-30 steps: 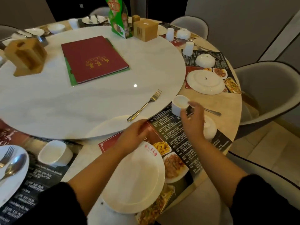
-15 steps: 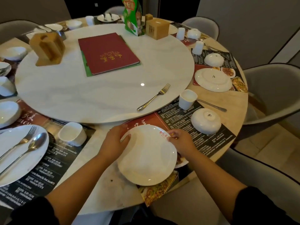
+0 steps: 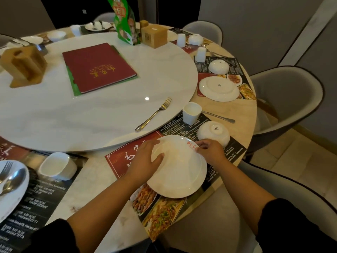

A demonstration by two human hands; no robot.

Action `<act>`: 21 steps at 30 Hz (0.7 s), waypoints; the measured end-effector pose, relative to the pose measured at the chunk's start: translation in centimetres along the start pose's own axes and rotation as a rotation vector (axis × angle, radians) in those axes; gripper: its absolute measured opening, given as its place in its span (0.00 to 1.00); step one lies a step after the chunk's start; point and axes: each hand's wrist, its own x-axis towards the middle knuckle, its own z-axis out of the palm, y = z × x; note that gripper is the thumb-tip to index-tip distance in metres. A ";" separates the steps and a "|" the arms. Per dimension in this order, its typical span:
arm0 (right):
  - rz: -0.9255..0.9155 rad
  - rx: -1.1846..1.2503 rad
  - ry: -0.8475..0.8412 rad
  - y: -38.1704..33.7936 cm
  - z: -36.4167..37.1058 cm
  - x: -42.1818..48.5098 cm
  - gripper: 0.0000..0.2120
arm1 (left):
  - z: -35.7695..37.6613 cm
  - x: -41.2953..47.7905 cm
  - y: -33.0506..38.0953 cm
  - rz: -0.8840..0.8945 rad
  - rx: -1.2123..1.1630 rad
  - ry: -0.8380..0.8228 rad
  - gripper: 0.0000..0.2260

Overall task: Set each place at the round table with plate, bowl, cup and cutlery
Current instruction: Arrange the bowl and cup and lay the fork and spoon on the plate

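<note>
Gripping plate (image 3: 179, 172) rim, left hand (image 3: 144, 161), right hand (image 3: 211, 151) opposite

My left hand (image 3: 144, 161) grips the plate (image 3: 178, 172); my right hand (image 3: 212, 152) pinches its rim, the upturned bowl (image 3: 213, 131) just beyond those fingers (image 3: 200, 144).

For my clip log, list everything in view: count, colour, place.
round ceramic plate: one, white, near printed placemat.
overturned plate: one, white, right place.
plate with cutlery: one, white, left place.
overturned ceramic bowls: three, white, rightward places.
upright cups: two, white, near, left places.
overturned cups: two, white, far right.
loose metal fork: one, silver, marble turntable's edge.
loose metal spoon: one, silver, behind near cup.
menu booklet: one, maroon, turntable.
wooden holders: two, tan, turntable.
printed carton: one, green, far turntable.
padded chairs: several, grey, around.
left hand: holds plate's left rim.
right hand: pinches far rim.
</note>
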 end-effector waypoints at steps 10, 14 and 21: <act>-0.296 -0.162 0.301 0.0 -4.0 0.1 0.11 | 2.7 5.4 4.7 0.096 -0.139 -0.063 0.19; -0.304 -0.272 0.130 2.3 -7.0 3.7 0.35 | 5.3 8.7 8.1 0.139 -0.173 -0.192 0.18; -0.319 -0.399 -0.154 4.4 -7.0 6.8 0.59 | 9.1 12.8 10.0 0.043 -0.155 -0.421 0.20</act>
